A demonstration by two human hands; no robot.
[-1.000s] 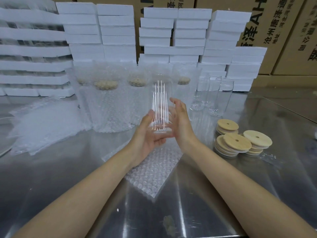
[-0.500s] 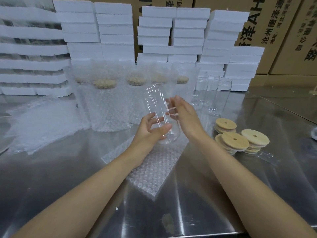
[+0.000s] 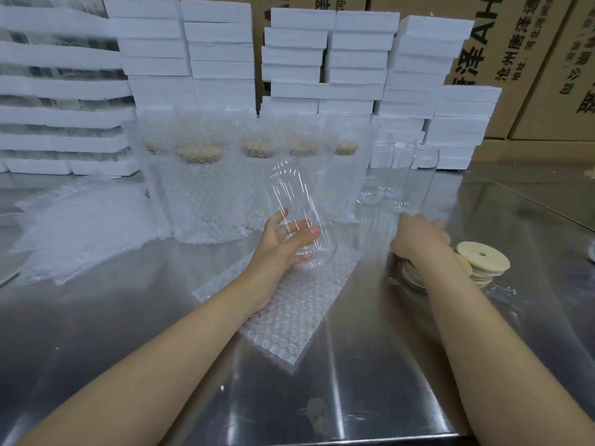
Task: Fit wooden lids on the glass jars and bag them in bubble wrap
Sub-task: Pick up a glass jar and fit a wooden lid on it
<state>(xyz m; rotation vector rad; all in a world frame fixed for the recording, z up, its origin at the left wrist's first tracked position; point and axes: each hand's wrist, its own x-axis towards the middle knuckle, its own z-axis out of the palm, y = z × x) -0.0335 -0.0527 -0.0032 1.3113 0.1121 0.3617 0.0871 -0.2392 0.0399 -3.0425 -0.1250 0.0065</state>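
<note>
Steel table (image 3: 370, 365), foam blocks (image 3: 219, 37) stacked behind. Over it my view shows the left hand (image 3: 280, 243) wrapped round a tilted, lidless glass jar (image 3: 296, 204) just above a flat bubble wrap bag (image 3: 289, 317). The right hand (image 3: 418, 239) lies knuckles-up on the wooden lids (image 3: 483, 259) — I cannot tell whether one is gripped. The cartons (image 3: 531, 59) read "AH" plus Chinese characters. The bagged jars (image 3: 206, 194) at the back carry lids; the bare jars (image 3: 418, 175) beside them — empty.

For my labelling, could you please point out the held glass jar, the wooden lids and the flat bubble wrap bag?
glass jar (image 3: 297, 201): head view, mid wall.
wooden lids (image 3: 490, 264): head view, top lid's face.
bubble wrap bag (image 3: 291, 320): head view, flat middle.
</note>
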